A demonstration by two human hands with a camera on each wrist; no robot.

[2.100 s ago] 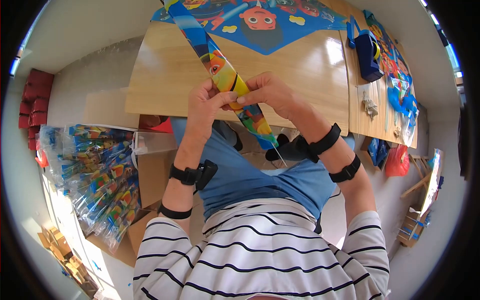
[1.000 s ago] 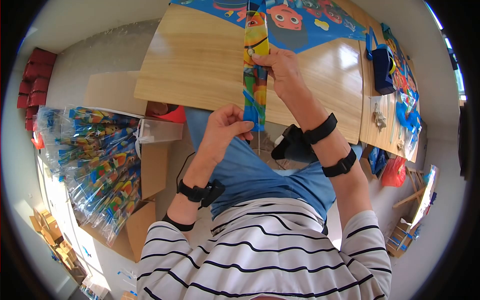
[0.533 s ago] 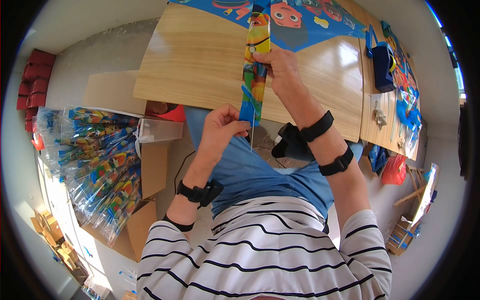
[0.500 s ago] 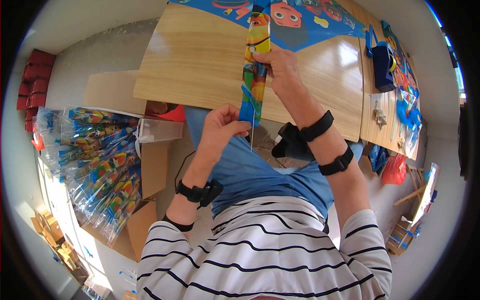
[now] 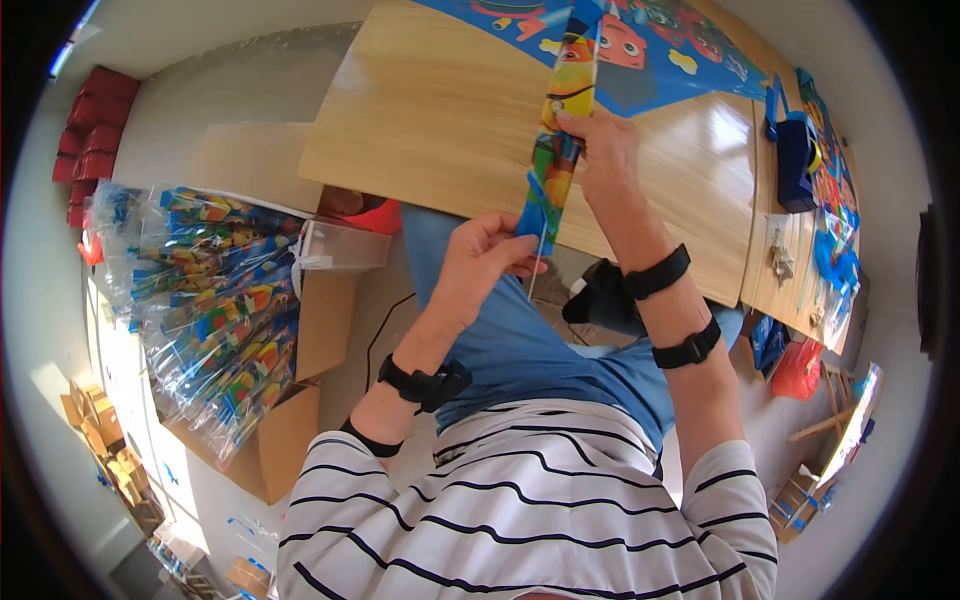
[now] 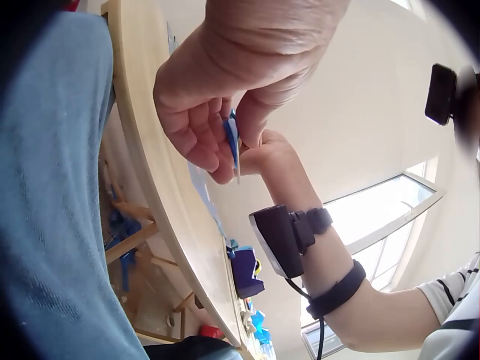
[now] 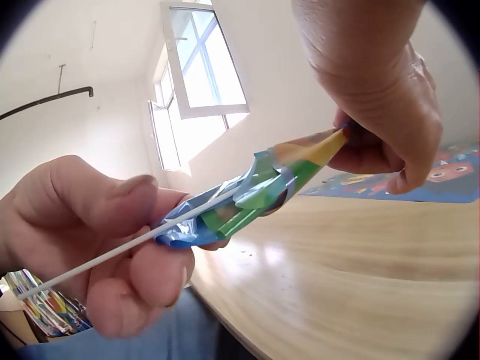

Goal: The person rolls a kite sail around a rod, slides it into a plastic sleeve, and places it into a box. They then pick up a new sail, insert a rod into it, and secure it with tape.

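Note:
A long, narrow folded sheet with a bright cartoon print [image 5: 572, 85] runs from over the table down to its near edge. My left hand [image 5: 480, 265] pinches its blue lower end between thumb and fingers. Higher up, the thumb and fingers of my right hand [image 5: 610, 150] grip the yellow part. A thin white rod [image 7: 97, 260] sticks out past the blue end, beside the left thumb in the right wrist view. There, the glossy folds [image 7: 259, 191] look loose and wrinkled between both hands. In the left wrist view only the blue edge [image 6: 232, 139] shows between my fingers.
On the wooden table [image 5: 430, 110] lies a large blue cartoon-print sheet [image 5: 665, 85]. A dark blue tape dispenser [image 5: 797, 165] stands at the right. To the left, a cardboard box [image 5: 285, 445] holds several bagged printed bundles [image 5: 235, 310], near a clear plastic bin [image 5: 345, 248].
Earlier both hands gripped the sheet's middle together; the left hand then shifted to the lower end. Since then the head view has swung, the sheet appears further right and more slanted, both grips kept.

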